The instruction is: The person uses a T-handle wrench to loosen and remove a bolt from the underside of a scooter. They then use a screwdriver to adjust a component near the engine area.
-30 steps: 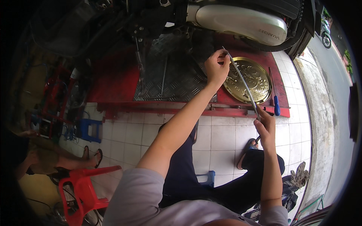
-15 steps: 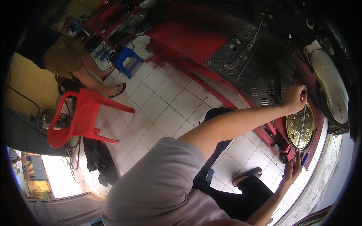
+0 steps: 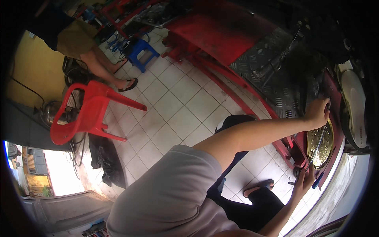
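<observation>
Over a round gold embossed tray (image 3: 320,147), my left hand (image 3: 317,113) is closed around the dark handle of a long thin-shafted tool (image 3: 318,146) that looks like a screwdriver. Its metal shaft slants down across the tray toward my right hand (image 3: 302,182). Those fingers are closed just below the tray's near rim, around the shaft's lower end. A blue-handled tool (image 3: 318,180) sticks out from the right side of that hand, and a dark rod end shows on its left. The shaft's tip is hidden by my fingers.
The tray lies on a red lift platform (image 3: 299,144) beside a motorcycle's white panel (image 3: 354,104). Treadplate (image 3: 272,81) covers part of the platform. On the tiled floor (image 3: 173,94) stand a red plastic chair (image 3: 92,108) and a blue stool (image 3: 142,54). Another person (image 3: 77,41) stands at upper left.
The whole view has shifted, with the platform and tray lower and further right. My right hand has come closer to the tray, and the blue handle has swung downward. My left hand keeps its grip.
</observation>
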The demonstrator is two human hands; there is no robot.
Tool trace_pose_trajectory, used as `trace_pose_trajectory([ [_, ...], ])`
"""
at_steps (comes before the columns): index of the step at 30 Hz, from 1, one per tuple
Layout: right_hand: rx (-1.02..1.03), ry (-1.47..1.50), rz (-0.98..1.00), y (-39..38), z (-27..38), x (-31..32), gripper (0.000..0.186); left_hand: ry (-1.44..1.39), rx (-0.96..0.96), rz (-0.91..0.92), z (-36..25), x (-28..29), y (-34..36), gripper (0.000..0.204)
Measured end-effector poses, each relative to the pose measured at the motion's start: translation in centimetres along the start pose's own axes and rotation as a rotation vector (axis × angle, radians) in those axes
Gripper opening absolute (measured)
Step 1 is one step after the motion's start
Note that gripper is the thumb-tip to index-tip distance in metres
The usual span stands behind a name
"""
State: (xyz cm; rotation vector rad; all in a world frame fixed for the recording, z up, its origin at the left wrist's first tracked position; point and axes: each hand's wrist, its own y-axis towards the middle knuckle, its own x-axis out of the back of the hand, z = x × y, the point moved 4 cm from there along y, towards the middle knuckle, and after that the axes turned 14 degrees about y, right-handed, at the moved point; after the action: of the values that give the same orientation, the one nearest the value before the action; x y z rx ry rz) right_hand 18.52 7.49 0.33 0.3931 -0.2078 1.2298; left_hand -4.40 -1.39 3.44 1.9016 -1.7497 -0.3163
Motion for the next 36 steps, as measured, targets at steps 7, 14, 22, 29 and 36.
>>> trace_pose_trajectory([
  [7, 0.017, 0.043, -0.002, -0.5, 0.2, 0.2, 0.040, 0.007, -0.055, -0.031, -0.3, -0.6, -0.5, 0.016],
  [14, -0.083, 0.003, -0.061, -0.5, 2.2, 0.3, 0.025, 0.020, -0.130, 0.086, 0.1, -2.1, -0.4, 0.012],
  [22, -0.033, -0.006, -0.094, -0.3, 3.2, 1.8, 0.014, -0.033, -0.168, 0.247, -1.4, -2.6, -0.4, 0.017],
  [29, 0.003, 0.005, -0.146, -0.9, 3.2, 2.2, 0.012, -0.060, -0.135, 0.321, -1.2, -3.5, -1.1, 0.018],
  [36, -0.044, 0.020, -0.131, -0.9, 2.6, 2.4, 0.013, -0.149, -0.059, 0.347, -1.2, -3.6, -1.2, 0.014],
])
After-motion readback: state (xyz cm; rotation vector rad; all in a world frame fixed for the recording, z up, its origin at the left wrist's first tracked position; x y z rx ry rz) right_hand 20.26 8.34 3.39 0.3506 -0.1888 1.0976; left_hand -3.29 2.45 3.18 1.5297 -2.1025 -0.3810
